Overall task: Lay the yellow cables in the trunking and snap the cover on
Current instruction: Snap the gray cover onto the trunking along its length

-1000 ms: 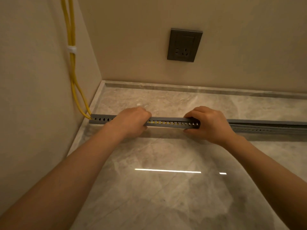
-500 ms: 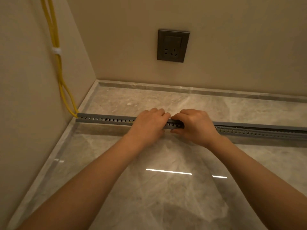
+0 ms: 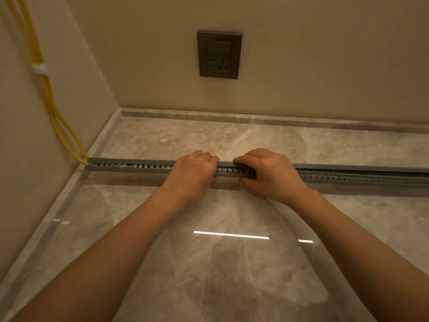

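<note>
Trunking: grey slotted channel, lying along the marble floor from the left wall off to the right edge.
Cover: sitting on top of the channel; right of the hands it is riding slightly above the slotted wall.
Yellow cables: running down the left wall through a white tie, entering the channel's left end.
Left hand: fingers curling over the cover, gripping it; thumb hidden.
Right hand: just beside the left, fingers hooking over the cover, thumb pressing under the slotted wall.
Socket: sitting on the far wall.
</note>
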A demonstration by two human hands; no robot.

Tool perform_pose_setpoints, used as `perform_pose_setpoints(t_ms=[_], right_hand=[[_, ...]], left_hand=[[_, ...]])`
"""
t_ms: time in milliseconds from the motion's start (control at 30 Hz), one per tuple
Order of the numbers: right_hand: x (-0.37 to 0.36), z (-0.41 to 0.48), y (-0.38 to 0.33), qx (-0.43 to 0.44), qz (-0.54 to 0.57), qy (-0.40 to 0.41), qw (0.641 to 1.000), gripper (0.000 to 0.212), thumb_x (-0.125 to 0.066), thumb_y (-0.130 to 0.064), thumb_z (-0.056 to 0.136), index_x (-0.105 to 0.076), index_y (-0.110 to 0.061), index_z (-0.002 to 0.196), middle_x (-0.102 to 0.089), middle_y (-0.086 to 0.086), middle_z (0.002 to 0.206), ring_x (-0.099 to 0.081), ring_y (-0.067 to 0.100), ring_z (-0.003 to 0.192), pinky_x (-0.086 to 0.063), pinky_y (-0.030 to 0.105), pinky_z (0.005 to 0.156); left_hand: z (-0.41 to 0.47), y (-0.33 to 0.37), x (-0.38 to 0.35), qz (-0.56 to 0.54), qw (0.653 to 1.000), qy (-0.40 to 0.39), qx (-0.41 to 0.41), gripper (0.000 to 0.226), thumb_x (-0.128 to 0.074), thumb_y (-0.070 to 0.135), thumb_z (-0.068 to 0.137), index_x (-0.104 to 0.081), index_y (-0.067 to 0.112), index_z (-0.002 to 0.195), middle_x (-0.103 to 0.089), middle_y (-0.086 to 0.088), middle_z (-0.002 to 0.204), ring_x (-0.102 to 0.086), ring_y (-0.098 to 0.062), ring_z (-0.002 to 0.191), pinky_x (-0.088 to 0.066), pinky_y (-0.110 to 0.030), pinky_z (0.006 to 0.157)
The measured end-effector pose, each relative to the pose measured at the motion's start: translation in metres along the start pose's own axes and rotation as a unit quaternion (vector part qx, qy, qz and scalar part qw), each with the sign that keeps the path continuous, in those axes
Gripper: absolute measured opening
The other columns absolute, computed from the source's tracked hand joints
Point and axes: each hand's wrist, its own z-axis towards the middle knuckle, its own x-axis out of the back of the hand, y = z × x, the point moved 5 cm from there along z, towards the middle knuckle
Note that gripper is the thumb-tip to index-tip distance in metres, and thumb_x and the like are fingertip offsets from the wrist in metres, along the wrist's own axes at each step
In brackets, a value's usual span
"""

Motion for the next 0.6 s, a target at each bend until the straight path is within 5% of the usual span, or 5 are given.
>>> perform_pose_setpoints(t_ms=[300,600], right_hand=[[0.009,-0.013,0.014,-0.028,-0.029,0.004,0.999,0.034,-0.067,-0.022,0.077,-0.064,-0.016,0.110,-0.068,0.003,0.099,-0.059,0.024,0.091,-0.049,0.036,0.062],[0.005,-0.001,0.019,-0.054,-0.062,0.034,0.996,0.029,-0.062,-0.020,0.082,-0.064,-0.018,0.110,-0.068,0.002,0.097,-0.057,0.023,0.092,-0.031,0.028,0.057]], left_hand=[[0.005,-0.001,-0.002,0.013,1.000,-0.022,0.012,0.028,-0.052,0.019,0.088,-0.054,0.010,0.114,-0.061,-0.008,0.107,-0.055,-0.025,0.101,-0.044,-0.036,0.076],[0.020,-0.011,-0.004,0.044,0.999,-0.012,0.008,0.022,-0.048,0.015,0.090,-0.053,0.011,0.111,-0.061,-0.007,0.107,-0.054,-0.024,0.100,-0.044,-0.035,0.075]])
